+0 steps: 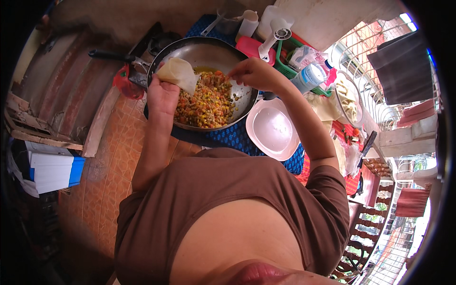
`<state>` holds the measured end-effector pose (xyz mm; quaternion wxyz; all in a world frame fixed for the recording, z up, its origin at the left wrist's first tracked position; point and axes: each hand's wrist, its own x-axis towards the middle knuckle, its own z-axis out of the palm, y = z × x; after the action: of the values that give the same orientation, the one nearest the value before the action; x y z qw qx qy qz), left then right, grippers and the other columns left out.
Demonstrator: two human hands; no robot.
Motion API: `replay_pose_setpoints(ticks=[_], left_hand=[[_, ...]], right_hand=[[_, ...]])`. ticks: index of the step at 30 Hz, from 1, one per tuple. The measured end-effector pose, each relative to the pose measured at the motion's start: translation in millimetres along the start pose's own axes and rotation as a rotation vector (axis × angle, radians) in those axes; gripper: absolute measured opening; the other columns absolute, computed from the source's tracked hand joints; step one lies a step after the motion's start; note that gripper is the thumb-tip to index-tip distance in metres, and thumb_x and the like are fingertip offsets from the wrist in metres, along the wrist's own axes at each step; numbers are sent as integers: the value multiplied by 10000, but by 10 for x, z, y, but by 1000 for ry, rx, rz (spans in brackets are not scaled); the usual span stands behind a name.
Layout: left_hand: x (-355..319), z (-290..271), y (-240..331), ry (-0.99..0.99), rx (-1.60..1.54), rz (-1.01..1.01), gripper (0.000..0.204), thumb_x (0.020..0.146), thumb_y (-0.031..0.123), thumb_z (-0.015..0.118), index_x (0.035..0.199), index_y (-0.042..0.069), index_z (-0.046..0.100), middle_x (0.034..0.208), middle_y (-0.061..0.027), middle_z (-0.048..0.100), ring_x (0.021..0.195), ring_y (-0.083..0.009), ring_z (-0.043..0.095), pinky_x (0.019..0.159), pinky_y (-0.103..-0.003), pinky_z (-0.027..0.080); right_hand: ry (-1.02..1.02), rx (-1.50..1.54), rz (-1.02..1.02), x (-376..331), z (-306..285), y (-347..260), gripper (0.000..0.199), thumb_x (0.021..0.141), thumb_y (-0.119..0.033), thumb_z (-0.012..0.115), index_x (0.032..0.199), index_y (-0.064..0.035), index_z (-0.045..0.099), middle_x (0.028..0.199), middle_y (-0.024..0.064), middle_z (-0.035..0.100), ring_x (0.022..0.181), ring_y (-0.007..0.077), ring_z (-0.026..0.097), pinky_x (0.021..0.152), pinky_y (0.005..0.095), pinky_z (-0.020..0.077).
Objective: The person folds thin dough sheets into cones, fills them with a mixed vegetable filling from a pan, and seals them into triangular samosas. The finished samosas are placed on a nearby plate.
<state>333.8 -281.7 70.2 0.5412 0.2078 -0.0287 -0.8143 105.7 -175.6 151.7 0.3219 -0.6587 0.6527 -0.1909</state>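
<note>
My left hand point(163, 95) holds a thin, pale wrapper point(176, 72) curled into a cone, over the left side of a large dark-rimmed pan point(228, 52). Chopped orange, yellow and green filling point(204, 102) covers much of the pan, with oily liquid at its far edge. Over the pan's right side, my right hand point(254, 73) hangs with bent fingers slightly apart, close to the filling; I see nothing held in it. The wrapper's open end faces the filling, and what may be inside it is hidden.
Right of the pan stands a pale pink squarish dish point(271, 128). Beyond it are a green basket point(286, 69), a clear bottle point(308, 77) and a bowl of pale folded pieces point(349, 102). A black-handled utensil point(111, 55) lies left of the pan, near a red plastic bag point(127, 83).
</note>
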Motion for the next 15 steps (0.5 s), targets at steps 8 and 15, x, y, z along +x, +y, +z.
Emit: replay_pose_setpoints(ticks=[8, 15], left_hand=[[-228, 62, -401, -35, 18, -226, 454, 1037, 314, 196, 1261, 22, 460, 1345, -185, 474, 1263, -312, 444, 1101, -465, 317], [-348, 188, -519, 95, -65, -268, 411, 1038, 231, 240, 1328, -18, 390, 1381, -173, 422, 1286, -264, 413, 1127, -403, 287]], right_hand=[[210, -266, -209, 167, 32, -153, 212, 825, -96, 602, 1006, -75, 711, 748, 77, 670, 657, 202, 626, 635, 310, 496], [383, -823, -331, -121, 347, -635, 195, 661, -23, 672, 854, -45, 655, 909, 100, 614, 851, 266, 632, 684, 358, 536]])
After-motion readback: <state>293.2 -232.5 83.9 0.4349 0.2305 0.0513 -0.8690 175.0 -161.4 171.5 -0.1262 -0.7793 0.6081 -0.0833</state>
